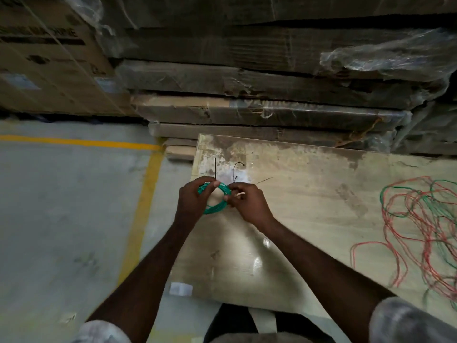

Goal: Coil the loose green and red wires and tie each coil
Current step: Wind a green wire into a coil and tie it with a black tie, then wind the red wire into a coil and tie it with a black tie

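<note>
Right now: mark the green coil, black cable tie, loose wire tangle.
green coil (214, 208), head view, lower arc of loop.
black cable tie (215, 168), head view, upright tail.
loose wire tangle (420, 226), head view, red strands mid-pile.

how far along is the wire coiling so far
Done: one green coil is wound. In hand: the left hand grips it while the right hand pinches at its edge, with a black tie sticking up from the coil, apparently not cinched yet. Left: the tangle of loose red and green wires on the board is uncoiled.

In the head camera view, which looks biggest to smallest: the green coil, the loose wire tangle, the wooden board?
1. Wooden board
2. Loose wire tangle, partly cut off at the frame edge
3. Green coil, held nearer the camera yet looking smallest
</note>
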Motion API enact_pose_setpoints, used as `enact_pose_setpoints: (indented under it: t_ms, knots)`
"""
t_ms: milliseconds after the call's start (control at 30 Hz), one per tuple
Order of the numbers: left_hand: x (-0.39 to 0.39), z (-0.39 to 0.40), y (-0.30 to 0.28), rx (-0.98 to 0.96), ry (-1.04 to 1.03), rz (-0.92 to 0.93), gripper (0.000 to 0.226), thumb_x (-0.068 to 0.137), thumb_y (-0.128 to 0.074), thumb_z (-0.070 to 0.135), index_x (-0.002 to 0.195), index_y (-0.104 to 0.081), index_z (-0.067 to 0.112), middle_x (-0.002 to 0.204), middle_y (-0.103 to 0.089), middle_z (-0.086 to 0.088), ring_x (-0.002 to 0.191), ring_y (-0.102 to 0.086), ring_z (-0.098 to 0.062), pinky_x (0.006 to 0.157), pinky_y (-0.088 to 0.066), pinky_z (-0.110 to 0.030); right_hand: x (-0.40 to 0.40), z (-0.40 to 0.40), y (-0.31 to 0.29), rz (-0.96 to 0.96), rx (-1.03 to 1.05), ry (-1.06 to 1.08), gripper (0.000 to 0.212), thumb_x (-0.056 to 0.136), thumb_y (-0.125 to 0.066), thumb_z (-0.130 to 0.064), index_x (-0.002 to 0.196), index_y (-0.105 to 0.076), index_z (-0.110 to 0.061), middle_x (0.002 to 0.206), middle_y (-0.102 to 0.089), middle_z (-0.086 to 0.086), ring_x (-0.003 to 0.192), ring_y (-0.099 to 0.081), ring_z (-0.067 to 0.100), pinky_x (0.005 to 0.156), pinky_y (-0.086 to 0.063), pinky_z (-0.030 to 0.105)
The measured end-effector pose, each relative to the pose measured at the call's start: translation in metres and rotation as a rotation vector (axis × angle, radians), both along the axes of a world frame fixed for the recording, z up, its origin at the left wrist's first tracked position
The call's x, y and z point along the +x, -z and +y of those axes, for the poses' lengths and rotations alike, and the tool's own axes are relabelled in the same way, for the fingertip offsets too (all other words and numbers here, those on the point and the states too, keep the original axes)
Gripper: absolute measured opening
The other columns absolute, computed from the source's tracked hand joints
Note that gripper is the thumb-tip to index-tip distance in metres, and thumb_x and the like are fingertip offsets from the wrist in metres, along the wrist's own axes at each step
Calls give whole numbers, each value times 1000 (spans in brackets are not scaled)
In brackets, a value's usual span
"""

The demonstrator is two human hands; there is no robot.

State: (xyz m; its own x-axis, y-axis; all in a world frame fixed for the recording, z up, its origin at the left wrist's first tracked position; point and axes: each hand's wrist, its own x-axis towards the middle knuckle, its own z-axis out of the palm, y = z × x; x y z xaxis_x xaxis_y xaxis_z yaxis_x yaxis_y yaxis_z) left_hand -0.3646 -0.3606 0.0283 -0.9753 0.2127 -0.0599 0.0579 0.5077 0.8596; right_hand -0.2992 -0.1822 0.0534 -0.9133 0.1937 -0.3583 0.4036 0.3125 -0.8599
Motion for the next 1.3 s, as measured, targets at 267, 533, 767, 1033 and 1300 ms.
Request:
enact_pose_setpoints:
  t_ms: [267, 533, 767, 1033, 1300]
  knots:
    - [-66, -20, 85, -122, 74, -187, 57, 103, -72, 43, 152, -57, 16, 144, -68, -5, 123, -67, -21, 94, -55, -23, -73, -13, 94, -88, 132, 240, 15, 87, -83, -10, 85, -79, -24, 80, -80, 2, 82, -81, 26, 83, -65, 47]
    - [-46, -27, 120, -68, -33, -180, 59, 94, -85, 24, 148, -62, 11, 143, -70, -9, 125, -67, -17, 94, -52, -7, -85, -13, 128, -228, 260, 209, 20, 92, -82, -11, 111, -79, -5, 100, -81, 12, 91, -74, 22, 71, -43, 15]
    - [-41, -24, 120, -135, -43, -184, 63, 95, -84, 28, 151, -58, 12, 145, -68, -10, 125, -69, -24, 98, -59, -29, -84, -14, 125, -198, 287, 251, 20, 91, -84, -19, 100, -72, -6, 87, -76, 11, 79, -70, 23, 66, -46, 25]
    - [-31, -23, 89, -328, 19, -48, 56, 100, -76, 24, 151, -56, 14, 145, -64, -12, 134, -59, -31, 108, -45, -33, -34, 14, 94, -153, 243, 244, 7, 93, -75, -21, 92, -73, -14, 80, -78, 5, 77, -74, 22, 77, -53, 29]
    - [50, 61, 27, -170, 109, -21, 39, 100, -75, 14, 138, -68, 8, 134, -71, -13, 126, -65, -27, 112, -48, -35, 76, 83, 47, -177, 232, 248, 13, 98, -64, -10, 103, -75, -15, 82, -79, 8, 72, -76, 26, 66, -55, 25]
